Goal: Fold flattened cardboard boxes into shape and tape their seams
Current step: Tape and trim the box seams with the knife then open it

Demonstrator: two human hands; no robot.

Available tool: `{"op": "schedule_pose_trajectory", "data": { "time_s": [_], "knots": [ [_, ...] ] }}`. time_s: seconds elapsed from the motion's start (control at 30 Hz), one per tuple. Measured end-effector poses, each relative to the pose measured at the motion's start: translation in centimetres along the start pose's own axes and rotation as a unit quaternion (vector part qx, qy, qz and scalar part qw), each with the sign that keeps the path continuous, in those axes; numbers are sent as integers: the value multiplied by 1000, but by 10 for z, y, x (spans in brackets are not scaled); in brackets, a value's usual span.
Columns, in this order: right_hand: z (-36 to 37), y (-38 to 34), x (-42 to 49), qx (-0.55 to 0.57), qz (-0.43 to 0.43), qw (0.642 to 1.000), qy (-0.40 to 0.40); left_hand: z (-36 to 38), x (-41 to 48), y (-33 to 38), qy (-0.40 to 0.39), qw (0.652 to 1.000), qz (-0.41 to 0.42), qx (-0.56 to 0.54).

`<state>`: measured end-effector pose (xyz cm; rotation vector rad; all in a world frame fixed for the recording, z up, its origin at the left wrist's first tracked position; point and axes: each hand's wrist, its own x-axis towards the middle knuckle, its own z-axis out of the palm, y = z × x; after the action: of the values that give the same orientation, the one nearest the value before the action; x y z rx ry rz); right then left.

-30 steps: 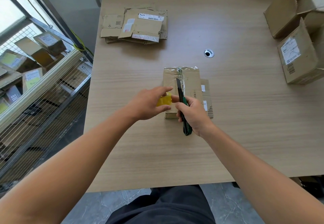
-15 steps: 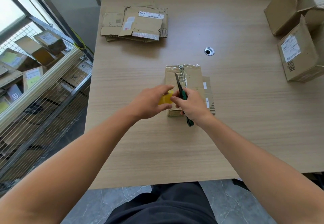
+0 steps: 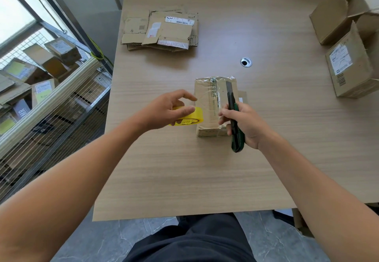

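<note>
Farther apart than before: left hand [image 3: 164,111] around yellow tape roll [image 3: 194,116], right hand [image 3: 249,127] around green cutter [image 3: 231,102]

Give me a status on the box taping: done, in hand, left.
Done: the centre box is folded, clear tape along its top seam; shaped boxes stand at right. In hand: left hand holds the yellow tape roll, right hand grips the utility knife over that box. Left: the stack of flattened boxes.

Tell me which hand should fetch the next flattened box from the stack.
Left, probably. The left hand is nearer the stack of flattened boxes and holds only the yellow tape roll; the right hand grips a green utility knife, blade out, at the taped box.
</note>
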<state>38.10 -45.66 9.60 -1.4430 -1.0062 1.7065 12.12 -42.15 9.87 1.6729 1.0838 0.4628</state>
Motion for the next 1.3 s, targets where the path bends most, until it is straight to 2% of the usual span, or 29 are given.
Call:
{"op": "schedule_pose_trajectory", "data": {
  "time_s": [0.07, 0.17, 0.23, 0.3, 0.33, 0.43, 0.53, 0.83, 0.97, 1.1, 1.2, 1.3],
  "knots": [
    [-1, 3, -6, 16, -7, 1000, 19, 6, 0, 7, -4, 1000, 8, 9],
    [-11, 7, -13, -48, -56, 995, 73, 20, 1, 6, -21, 998, 6, 57],
    [-24, 12, -18, -90, -80, 986, 114, 26, 1, -6, -31, 985, -29, 168],
    [-38, 23, -21, -115, -79, 977, 161, 26, 0, -21, -21, 954, -73, 290],
    [-44, 31, -21, -126, -69, 974, 177, 26, 1, -29, -14, 945, -84, 315],
    [-54, 58, -17, -157, -30, 969, 189, 31, 10, -45, 0, 944, -93, 315],
    [-62, 73, -3, -158, -20, 966, 205, 43, 22, -57, -2, 927, -85, 366],
    [-71, 93, 27, -172, -30, 967, 185, 52, 39, -87, 17, 917, -59, 393],
    [-76, 100, 32, -211, -76, 959, 173, 58, 37, -93, 32, 919, -49, 390],
    [-74, 119, 32, -247, -173, 938, 170, 60, 34, -91, 32, 922, -53, 383],
    [-81, 130, 35, -273, -252, 910, 183, 60, 35, -88, 27, 916, -54, 397],
    [-90, 130, 39, -365, -330, 854, 167, 57, 35, -91, 22, 913, -53, 404]
  ]
}}
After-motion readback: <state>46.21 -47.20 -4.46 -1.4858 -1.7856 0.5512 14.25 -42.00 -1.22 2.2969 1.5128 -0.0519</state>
